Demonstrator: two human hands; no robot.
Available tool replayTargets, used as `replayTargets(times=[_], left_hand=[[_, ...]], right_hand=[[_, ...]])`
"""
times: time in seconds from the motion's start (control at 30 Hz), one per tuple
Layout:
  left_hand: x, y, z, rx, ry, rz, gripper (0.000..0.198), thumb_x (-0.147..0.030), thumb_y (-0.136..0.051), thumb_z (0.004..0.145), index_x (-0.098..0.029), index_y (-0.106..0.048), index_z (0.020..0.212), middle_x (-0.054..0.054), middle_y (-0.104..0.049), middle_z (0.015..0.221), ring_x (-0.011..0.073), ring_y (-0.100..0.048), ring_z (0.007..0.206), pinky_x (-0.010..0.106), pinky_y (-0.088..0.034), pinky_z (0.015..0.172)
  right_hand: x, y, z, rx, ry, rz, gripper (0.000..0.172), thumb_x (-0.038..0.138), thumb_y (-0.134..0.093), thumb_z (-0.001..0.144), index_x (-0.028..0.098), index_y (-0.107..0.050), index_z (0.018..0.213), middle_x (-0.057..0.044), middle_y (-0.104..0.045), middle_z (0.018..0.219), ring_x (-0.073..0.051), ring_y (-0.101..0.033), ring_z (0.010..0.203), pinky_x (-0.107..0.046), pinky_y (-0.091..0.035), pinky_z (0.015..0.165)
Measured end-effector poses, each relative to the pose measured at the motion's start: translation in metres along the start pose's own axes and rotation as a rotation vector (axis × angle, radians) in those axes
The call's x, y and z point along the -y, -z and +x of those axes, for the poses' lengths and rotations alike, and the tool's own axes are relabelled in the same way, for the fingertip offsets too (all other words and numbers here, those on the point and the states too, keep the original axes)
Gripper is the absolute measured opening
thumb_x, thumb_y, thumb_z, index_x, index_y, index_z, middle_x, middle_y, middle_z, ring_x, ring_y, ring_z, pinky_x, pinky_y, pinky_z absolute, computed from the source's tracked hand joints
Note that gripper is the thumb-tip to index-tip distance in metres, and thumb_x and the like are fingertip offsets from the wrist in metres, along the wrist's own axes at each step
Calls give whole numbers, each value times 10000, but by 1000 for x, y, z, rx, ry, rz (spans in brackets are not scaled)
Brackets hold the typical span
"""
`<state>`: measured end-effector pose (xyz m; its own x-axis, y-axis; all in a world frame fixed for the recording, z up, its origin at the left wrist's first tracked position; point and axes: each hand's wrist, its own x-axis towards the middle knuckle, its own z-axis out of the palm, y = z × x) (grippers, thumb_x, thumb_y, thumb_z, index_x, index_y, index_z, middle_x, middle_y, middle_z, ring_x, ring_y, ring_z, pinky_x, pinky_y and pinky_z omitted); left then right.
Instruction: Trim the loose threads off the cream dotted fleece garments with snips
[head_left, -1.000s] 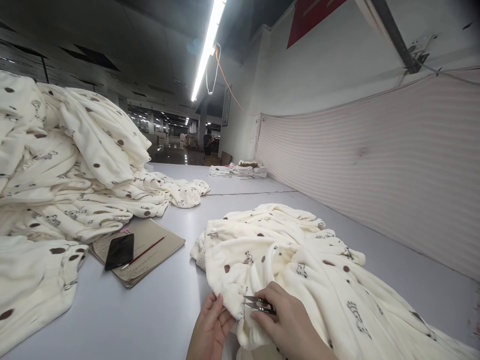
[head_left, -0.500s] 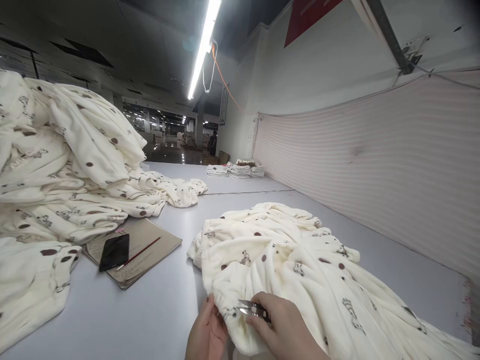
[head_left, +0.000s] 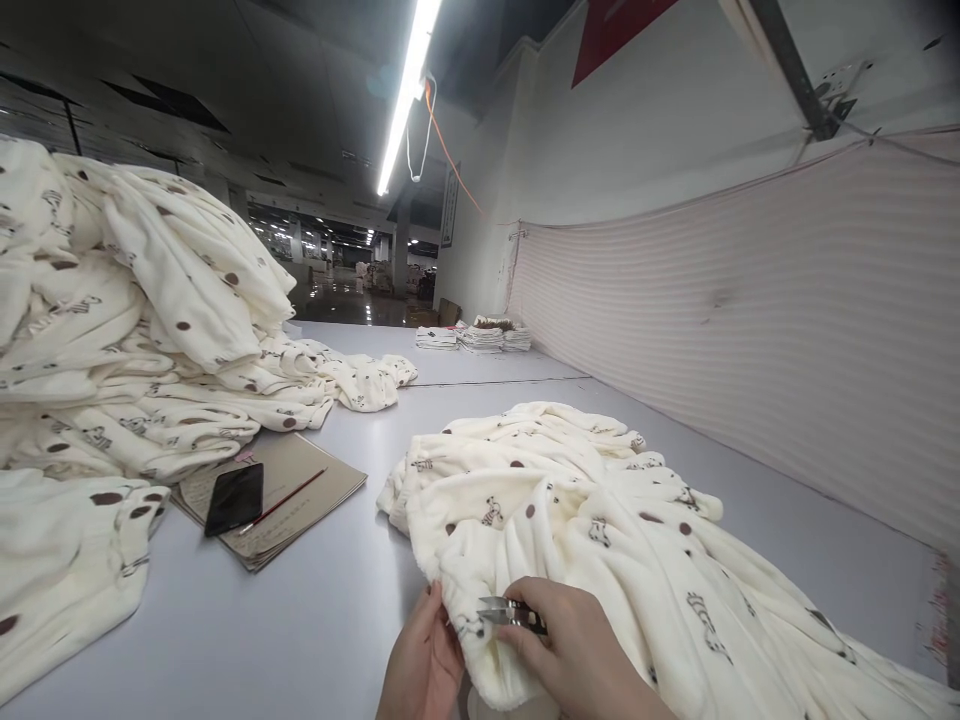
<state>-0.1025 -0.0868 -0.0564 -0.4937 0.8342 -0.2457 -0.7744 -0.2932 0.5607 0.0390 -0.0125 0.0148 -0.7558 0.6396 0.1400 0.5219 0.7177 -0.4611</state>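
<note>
Head view, lower centre: the right hand (head_left: 581, 640)'s fingers are clamping small snips (head_left: 517, 613), whose blades are pointing left over the cream printed garment (head_left: 555, 545), which is lying across the lower right of the frame on the pale surface (head_left: 315, 630). Left hand (head_left: 424, 655)'s fingers are pinching its edge near the blade tips. Trimming there seems to be going on; the next move is probably calling for a steady edge and careful blade placement.

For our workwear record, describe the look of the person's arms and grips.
The left grip and right grip are both bare, without gloves. No sleeve, watch or bracelet shows within the frame. Parts are hidden, so rings can't be ruled out.
</note>
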Motion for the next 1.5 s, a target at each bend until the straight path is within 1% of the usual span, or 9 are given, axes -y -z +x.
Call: replayTargets(times=[0.47,0.7,0.8,0.9,1.03,1.17,1.3,1.4,1.5], left_hand=[[-8,-12,-8,71,137,-88,398,-229,-626,825,-214,-581,1220,54,-653,1238,259,-543,1202,359,-456,1017],[-5,-9,-5,76,88,-21,428,-256,-638,823,-225,-565,1243,72,-640,1255,266,-554,1190,382,-462,1012],[-3,-10,-6,71,80,-79,409,-237,-620,834,-197,-575,1238,101,-646,1241,272,-557,1186,382,-470,1005],[-5,-17,-11,69,70,-181,427,-203,-594,847,-215,-546,1271,103,-661,1216,266,-576,1164,382,-480,995],[-9,-24,-18,52,-28,-224,513,-93,-594,821,-264,-506,1297,69,-684,1169,230,-610,1117,337,-492,975],[-6,-25,-18,20,-62,-205,511,-39,-622,771,-238,-540,1234,65,-705,1084,214,-639,1062,312,-507,937],[0,-27,-15,70,-22,-135,349,-110,-664,750,-216,-586,1073,71,-682,1033,257,-618,1080,349,-521,895],[-2,-30,-16,-106,-189,126,284,-132,-741,670,-223,-580,886,65,-620,1040,324,-541,1152,388,-513,871],[-11,-38,-19,-211,-473,346,444,-65,-786,572,-262,-652,947,64,-507,1284,314,-327,1319,312,-390,1001]], right_hand=[[3,10,2,52,17,74,95,262,-587,800,249,-664,855,29,-695,803,-159,-617,741,-220,-370,637],[6,16,3,27,-35,148,172,297,-508,856,241,-664,812,16,-692,777,-167,-613,734,-230,-389,641],[10,5,-4,-44,-80,155,131,329,-585,782,237,-595,875,11,-672,804,-171,-602,718,-229,-407,633],[7,-17,-11,-83,-121,-31,271,281,-683,636,232,-532,856,4,-659,775,-210,-602,697,-255,-395,608],[-6,-34,-11,-61,-39,-209,169,133,-546,685,235,-510,815,-5,-674,751,-222,-628,694,-261,-360,594],[-3,-33,-9,-90,-84,1,198,189,-595,660,244,-451,784,23,-658,736,-185,-613,676,-225,-366,587],[3,-32,-7,-105,-88,194,204,211,-566,681,243,-378,756,36,-573,667,-162,-542,602,-226,-354,567],[0,-21,-4,-88,-37,408,169,230,-495,738,239,-328,714,55,-413,620,-137,-446,586,-221,-352,567],[-3,0,-2,-33,-24,691,134,220,-479,717,228,-347,696,48,-357,665,-126,-401,638,-211,-359,596]])
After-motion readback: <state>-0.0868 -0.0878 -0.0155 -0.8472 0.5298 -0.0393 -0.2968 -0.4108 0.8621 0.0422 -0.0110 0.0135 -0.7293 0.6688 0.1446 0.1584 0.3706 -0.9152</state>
